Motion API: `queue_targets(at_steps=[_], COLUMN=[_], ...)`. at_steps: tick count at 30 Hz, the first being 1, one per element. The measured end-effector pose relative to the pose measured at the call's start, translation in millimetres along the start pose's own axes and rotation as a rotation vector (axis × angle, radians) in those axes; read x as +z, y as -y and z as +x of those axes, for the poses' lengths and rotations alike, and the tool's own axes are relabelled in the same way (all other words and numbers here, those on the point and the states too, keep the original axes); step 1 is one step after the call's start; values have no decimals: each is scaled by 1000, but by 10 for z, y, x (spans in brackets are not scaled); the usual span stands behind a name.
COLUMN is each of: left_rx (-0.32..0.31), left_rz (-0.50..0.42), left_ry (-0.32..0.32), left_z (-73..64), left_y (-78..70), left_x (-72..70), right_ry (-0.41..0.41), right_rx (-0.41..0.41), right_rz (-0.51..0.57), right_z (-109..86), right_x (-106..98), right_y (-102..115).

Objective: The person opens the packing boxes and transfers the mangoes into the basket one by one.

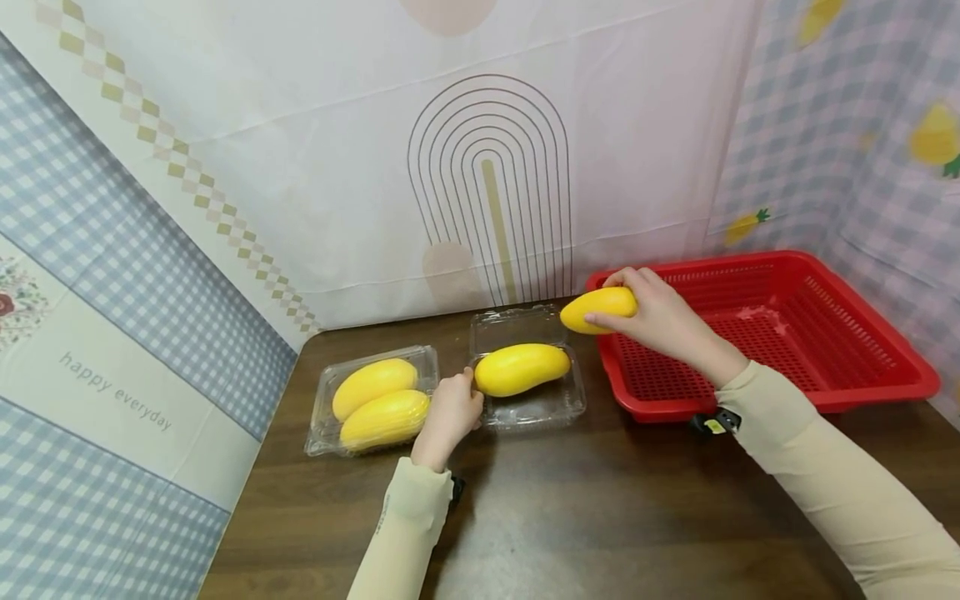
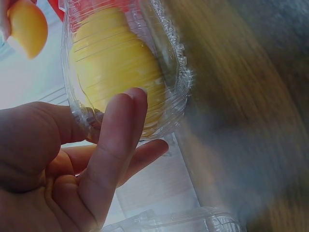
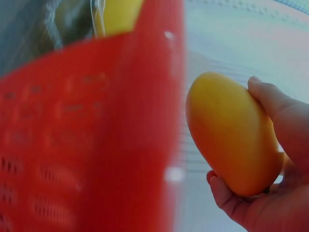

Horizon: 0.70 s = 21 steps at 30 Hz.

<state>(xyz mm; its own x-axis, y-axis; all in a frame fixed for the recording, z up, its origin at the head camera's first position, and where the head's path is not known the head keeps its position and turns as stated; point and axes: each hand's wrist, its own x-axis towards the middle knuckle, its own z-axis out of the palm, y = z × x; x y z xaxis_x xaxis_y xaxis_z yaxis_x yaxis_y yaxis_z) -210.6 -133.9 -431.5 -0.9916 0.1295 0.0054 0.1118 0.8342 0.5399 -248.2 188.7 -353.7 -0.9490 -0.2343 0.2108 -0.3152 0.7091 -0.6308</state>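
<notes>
My right hand grips a yellow mango in the air, beside the red basket's left rim; the right wrist view shows thumb and fingers around the mango. My left hand is at the left edge of an open clear plastic clamshell box, its thumb and fingers pinching that edge in the left wrist view. One mango lies in this box, whose lid is folded back toward the wall.
A red perforated basket stands on the right of the brown table. At the left, another clear box holds two mangoes side by side. A patterned cloth wall rises behind the table.
</notes>
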Motion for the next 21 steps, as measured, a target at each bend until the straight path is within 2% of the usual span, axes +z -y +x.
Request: queue_targets(at_steps=[11, 21], left_rx=[-9, -1], left_rz=[2, -1], left_ry=[-1, 7], left_z=[-17, -23], left_y=[-16, -55], left_x=[10, 26], right_ry=[-22, 67], right_rx=[33, 66], right_rz=[-27, -119], right_z=[113, 240], right_x=[-334, -405], right_y=[-194, -413])
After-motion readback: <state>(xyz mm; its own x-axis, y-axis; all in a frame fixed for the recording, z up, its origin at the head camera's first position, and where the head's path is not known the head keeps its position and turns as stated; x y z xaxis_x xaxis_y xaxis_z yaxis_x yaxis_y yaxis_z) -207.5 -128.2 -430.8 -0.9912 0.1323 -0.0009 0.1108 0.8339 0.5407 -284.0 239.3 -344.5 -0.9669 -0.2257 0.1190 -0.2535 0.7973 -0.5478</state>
